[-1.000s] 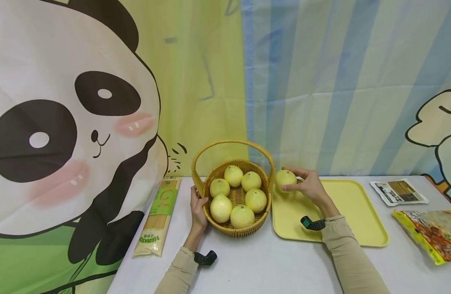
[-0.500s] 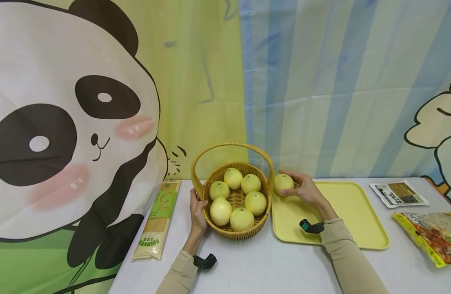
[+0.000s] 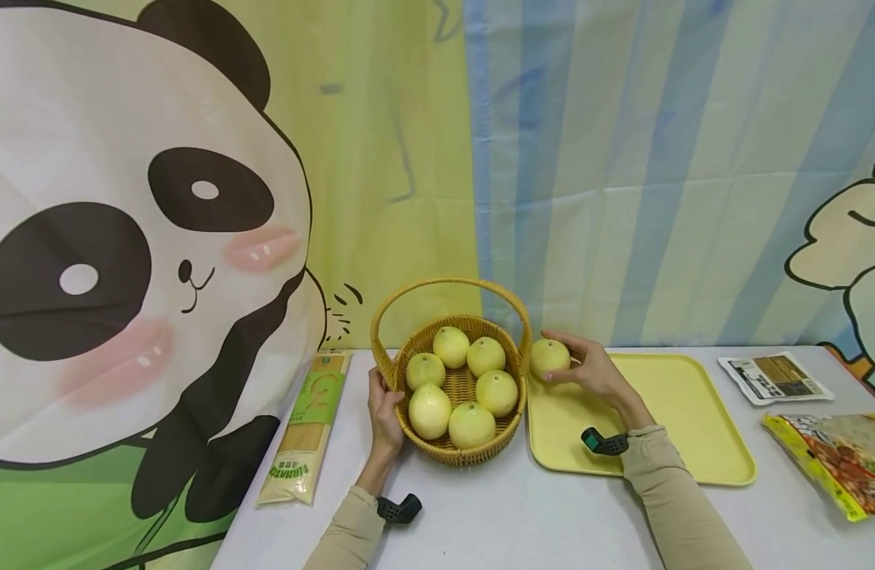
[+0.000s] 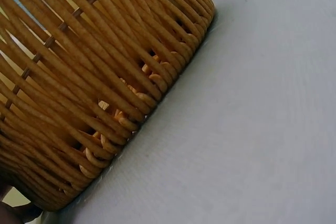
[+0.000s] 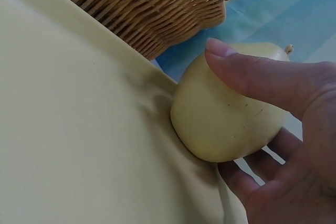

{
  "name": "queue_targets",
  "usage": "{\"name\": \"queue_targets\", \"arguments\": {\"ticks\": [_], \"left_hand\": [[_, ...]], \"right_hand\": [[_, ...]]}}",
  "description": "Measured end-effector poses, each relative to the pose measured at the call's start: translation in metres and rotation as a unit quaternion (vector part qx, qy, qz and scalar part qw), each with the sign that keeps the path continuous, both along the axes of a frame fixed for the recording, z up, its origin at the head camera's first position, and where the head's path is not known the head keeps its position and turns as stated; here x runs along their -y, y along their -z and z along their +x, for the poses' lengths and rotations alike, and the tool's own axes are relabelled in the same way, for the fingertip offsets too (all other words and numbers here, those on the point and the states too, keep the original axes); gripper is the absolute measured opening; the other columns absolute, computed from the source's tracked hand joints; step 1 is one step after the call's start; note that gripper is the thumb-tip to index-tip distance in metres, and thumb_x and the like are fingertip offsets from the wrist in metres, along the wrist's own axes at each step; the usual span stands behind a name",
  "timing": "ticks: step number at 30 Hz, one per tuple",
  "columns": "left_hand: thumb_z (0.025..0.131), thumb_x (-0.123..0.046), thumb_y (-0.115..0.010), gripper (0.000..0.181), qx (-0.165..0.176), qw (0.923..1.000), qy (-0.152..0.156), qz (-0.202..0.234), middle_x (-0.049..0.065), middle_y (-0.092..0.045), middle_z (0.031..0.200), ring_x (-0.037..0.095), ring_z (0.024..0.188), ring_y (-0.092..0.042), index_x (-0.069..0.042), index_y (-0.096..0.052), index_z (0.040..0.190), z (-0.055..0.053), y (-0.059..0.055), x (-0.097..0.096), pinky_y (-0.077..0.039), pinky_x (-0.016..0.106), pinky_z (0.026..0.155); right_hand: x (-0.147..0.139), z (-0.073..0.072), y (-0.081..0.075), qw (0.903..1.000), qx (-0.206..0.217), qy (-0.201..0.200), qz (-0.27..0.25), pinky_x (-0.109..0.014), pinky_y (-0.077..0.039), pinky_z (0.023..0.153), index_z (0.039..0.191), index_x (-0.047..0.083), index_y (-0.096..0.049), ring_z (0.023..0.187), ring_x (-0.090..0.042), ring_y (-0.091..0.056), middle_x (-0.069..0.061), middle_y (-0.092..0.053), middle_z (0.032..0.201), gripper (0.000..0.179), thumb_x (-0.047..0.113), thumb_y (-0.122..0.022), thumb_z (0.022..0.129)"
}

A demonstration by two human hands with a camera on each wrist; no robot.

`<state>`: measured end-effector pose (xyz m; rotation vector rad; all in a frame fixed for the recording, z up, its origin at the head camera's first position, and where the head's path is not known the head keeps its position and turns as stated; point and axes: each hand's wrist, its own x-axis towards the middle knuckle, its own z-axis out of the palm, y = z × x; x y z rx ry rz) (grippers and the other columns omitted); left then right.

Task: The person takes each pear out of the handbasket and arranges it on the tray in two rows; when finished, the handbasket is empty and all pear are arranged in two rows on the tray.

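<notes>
Two wrist devices (image 3: 400, 509): black, at your cuffs, closest to you.
Bright food bag (image 3: 839, 459): on the worktop (image 3: 508, 522), right of the yellow tray (image 3: 715, 455).
Your left hand (image 3: 383, 416): grips the basket's left side, thumb toward the wall; its fingers are partly hidden, so you can't judge how tightly.
Long packet (image 3: 305, 431): flat, to the left of that hand.
Wicker basket (image 3: 460, 457): upright, handle raised, six pale fruits (image 3: 472, 426) inside.
Your right hand (image 3: 595, 372): curled round one more fruit, thumb on one side, fingers opposite and beneath.
Held fruit (image 3: 549, 359): at the tray's far left corner, just beside the basket but outside it; whether it touches the tray is unclear.
Latest shift: over the last second the fruit edged slightly toward the basket, then stayed nearly still; likely you are mid-handling, not yet released.
Flat sealed packet (image 3: 775, 378): beyond the food bag.
Panda backdrop (image 3: 401, 198): hangs behind everything.
</notes>
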<state>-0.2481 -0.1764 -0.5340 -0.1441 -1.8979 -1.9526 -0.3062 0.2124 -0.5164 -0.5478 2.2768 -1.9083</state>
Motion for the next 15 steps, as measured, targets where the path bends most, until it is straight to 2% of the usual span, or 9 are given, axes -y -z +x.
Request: {"name": "queue_targets", "arguments": {"ticks": [5,7,10,13,15], "left_hand": [[0.082,-0.005,-0.041,0.057,0.003,0.9996,-0.021,-0.017,0.024,-0.058,0.144,0.037,0.134,-0.057,0.003,-0.046,0.138,0.0,0.0,-0.001,-0.048,0.023,0.103],[0.082,-0.005,-0.041,0.056,0.006,0.9992,-0.03,-0.024,0.023,-0.059,0.144,0.036,0.133,-0.058,0.003,-0.046,0.138,0.0,0.001,-0.002,-0.048,0.022,0.103],[0.082,-0.004,-0.041,0.056,0.0,0.999,-0.038,-0.025,0.022,-0.057,0.151,0.037,0.138,-0.056,0.005,-0.047,0.137,0.001,0.001,-0.003,-0.046,0.019,0.105],[0.081,-0.002,-0.041,0.056,-0.013,0.9989,-0.041,-0.016,0.021,-0.051,0.16,0.038,0.146,-0.05,0.007,-0.047,0.136,0.002,0.002,-0.004,-0.042,0.015,0.109],[0.08,-0.001,-0.041,0.056,-0.022,0.9988,-0.041,-0.012,0.022,-0.049,0.161,0.037,0.148,-0.048,0.008,-0.047,0.135,0.002,0.003,-0.004,-0.041,0.015,0.11]], "right_hand": [[-0.001,0.003,-0.004,0.9999,0.002,-0.004,0.009,-0.027,-0.058,0.093,0.162,0.008,-0.043,0.141,-0.05,-0.049,-0.021,-0.038,0.168,0.09,0.008,-0.088,0.084],[-0.002,0.004,-0.006,0.9998,-0.005,-0.002,0.02,-0.034,-0.056,0.101,0.163,0.009,-0.041,0.146,-0.05,-0.045,-0.02,-0.036,0.169,0.092,0.01,-0.089,0.084],[-0.001,0.005,-0.013,0.9987,-0.029,0.01,0.04,-0.048,-0.042,0.12,0.163,0.008,-0.041,0.154,-0.047,-0.036,-0.02,-0.036,0.17,0.092,0.014,-0.089,0.085],[-0.001,0.007,-0.024,0.9964,-0.053,0.037,0.055,-0.06,-0.024,0.127,0.162,0.008,-0.044,0.158,-0.043,-0.03,-0.018,-0.039,0.169,0.087,0.019,-0.088,0.087],[0.0,0.011,-0.034,0.9948,-0.061,0.063,0.051,-0.059,-0.026,0.127,0.16,0.009,-0.047,0.157,-0.041,-0.033,-0.016,-0.043,0.167,0.082,0.021,-0.087,0.089]]}}
